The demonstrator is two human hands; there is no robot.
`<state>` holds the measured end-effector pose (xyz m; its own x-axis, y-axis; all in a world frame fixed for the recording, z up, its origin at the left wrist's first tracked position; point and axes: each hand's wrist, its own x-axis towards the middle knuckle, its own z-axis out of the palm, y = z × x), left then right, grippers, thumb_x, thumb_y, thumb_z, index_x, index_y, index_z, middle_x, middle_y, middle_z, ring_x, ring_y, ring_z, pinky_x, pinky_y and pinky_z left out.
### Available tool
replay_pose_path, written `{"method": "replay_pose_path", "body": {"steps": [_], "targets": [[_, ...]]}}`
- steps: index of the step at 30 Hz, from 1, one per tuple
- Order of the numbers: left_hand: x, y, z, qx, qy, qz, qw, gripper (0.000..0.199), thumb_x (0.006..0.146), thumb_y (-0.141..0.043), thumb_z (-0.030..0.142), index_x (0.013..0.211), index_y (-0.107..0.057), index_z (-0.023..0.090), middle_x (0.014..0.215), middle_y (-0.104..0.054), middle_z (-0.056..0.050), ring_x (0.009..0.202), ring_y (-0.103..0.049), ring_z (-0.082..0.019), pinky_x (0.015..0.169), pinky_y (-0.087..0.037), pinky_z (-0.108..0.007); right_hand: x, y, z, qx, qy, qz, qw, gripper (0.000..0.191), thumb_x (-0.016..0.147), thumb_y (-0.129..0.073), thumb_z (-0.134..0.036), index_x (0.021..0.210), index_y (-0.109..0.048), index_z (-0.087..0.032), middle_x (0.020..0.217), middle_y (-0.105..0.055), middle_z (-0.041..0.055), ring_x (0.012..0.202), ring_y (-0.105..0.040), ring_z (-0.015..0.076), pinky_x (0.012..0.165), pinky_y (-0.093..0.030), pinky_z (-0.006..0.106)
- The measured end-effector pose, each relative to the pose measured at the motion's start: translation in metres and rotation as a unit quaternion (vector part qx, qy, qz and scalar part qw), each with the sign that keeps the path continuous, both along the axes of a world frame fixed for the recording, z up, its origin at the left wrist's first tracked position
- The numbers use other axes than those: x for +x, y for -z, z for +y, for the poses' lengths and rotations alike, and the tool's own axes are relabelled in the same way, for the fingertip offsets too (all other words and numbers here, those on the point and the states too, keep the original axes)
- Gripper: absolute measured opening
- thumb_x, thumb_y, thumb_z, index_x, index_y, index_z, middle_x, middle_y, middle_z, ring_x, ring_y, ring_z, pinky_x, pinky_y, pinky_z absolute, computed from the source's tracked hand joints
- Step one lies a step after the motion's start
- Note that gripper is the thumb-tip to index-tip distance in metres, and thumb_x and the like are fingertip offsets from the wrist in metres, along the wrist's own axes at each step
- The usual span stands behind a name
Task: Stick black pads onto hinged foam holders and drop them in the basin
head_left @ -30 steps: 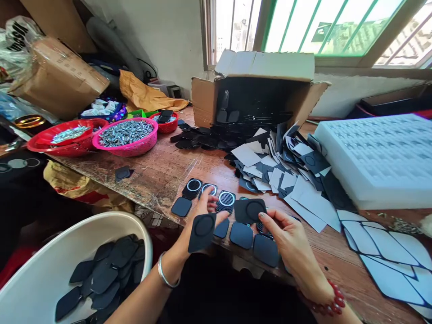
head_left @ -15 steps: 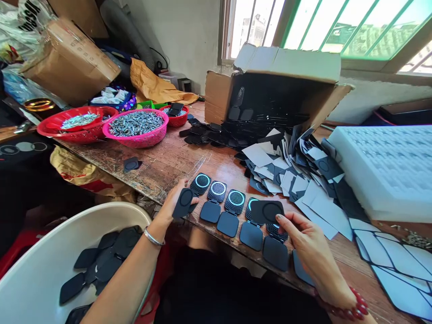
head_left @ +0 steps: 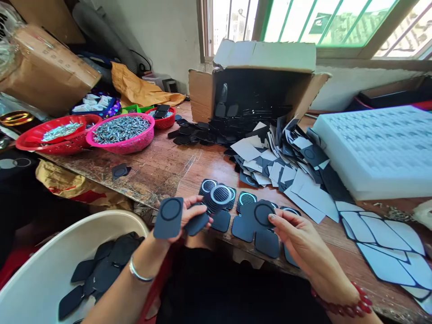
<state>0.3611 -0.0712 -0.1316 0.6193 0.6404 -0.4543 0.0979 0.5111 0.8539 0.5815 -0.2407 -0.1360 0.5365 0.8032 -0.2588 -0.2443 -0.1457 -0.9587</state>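
Note:
My left hand (head_left: 192, 211) is closed on a hinged black piece, whose lower plate (head_left: 196, 224) lies by the fingers; its ribbed head with a pale ring (head_left: 221, 194) is blurred and raised above the row. A black card with a circle outline (head_left: 168, 218) is also held in this hand, at its left side. My right hand (head_left: 303, 236) pinches another black card (head_left: 263, 215) by its right edge, over the row. Several similar hinged pieces (head_left: 247, 200) lie along the table's front edge, their flat plates (head_left: 266, 243) toward me; the cards and hands partly hide them.
An open carton (head_left: 202, 96) spills black pieces and loose cards (head_left: 280, 168) across the table. White foam trays (head_left: 367, 180) and white-faced sheets (head_left: 388, 265) are at right. A pink basket of metal parts (head_left: 148, 141) stands at left, a cream tub (head_left: 130, 216) below the edge.
My left hand has moved right and lifted a hinged piece from the row, keeping its card. My right hand's card has shifted slightly left. The view has turned a little right.

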Motion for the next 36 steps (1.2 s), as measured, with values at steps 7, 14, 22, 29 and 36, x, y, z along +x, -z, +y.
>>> {"method": "replay_pose_path", "body": {"steps": [7,14,22,29,36], "targets": [[0.045,0.010,-0.055,-0.054,0.103,0.005,0.993,0.047,0.061,-0.083,0.035,0.101,-0.064,0.016,0.074,-0.073,-0.004,0.065,-0.072,-0.022,0.060,-0.060,-0.032,0.000,-0.002,-0.012,-0.023,-0.020,0.109,0.994,0.036,0.056,-0.091,-0.045,0.067,-0.070,-0.018,0.077,-0.064,0.0030,0.074,-0.057,0.0142,0.070,-0.051,0.024],[0.061,0.011,-0.064,-0.031,0.158,0.010,0.987,0.036,0.069,-0.078,0.033,0.100,-0.070,0.017,0.074,-0.074,-0.004,0.066,-0.072,-0.021,0.059,-0.060,-0.030,0.005,-0.005,-0.022,-0.019,-0.012,0.137,0.990,0.039,0.052,-0.093,-0.043,0.057,-0.063,-0.017,0.070,-0.065,0.0014,0.069,-0.061,0.0140,0.067,-0.055,0.026],[0.065,0.012,-0.066,-0.019,0.176,0.017,0.984,0.036,0.073,-0.071,0.028,0.107,-0.071,0.017,0.068,-0.073,-0.002,0.065,-0.072,-0.020,0.058,-0.059,-0.028,0.013,0.002,-0.024,-0.038,-0.030,0.084,0.995,0.043,0.055,-0.090,-0.050,0.060,-0.064,-0.017,0.073,-0.066,0.0035,0.071,-0.060,0.0159,0.070,-0.057,0.031],[0.065,0.010,-0.065,-0.015,0.184,0.023,0.983,0.034,0.074,-0.071,0.027,0.106,-0.071,0.018,0.069,-0.072,-0.002,0.065,-0.071,-0.019,0.058,-0.059,-0.027,0.013,0.001,-0.022,-0.031,-0.043,0.105,0.993,0.043,0.054,-0.090,-0.049,0.057,-0.062,-0.017,0.068,-0.064,0.0016,0.067,-0.061,0.0148,0.068,-0.058,0.030],[0.065,0.010,-0.066,-0.017,0.185,0.027,0.982,0.032,0.075,-0.067,0.025,0.106,-0.070,0.018,0.070,-0.073,-0.001,0.066,-0.072,-0.019,0.060,-0.059,-0.029,0.014,0.005,-0.023,-0.036,-0.046,0.086,0.995,0.043,0.056,-0.090,-0.050,0.059,-0.063,-0.016,0.074,-0.067,0.0035,0.070,-0.062,0.0157,0.068,-0.059,0.029]]}}
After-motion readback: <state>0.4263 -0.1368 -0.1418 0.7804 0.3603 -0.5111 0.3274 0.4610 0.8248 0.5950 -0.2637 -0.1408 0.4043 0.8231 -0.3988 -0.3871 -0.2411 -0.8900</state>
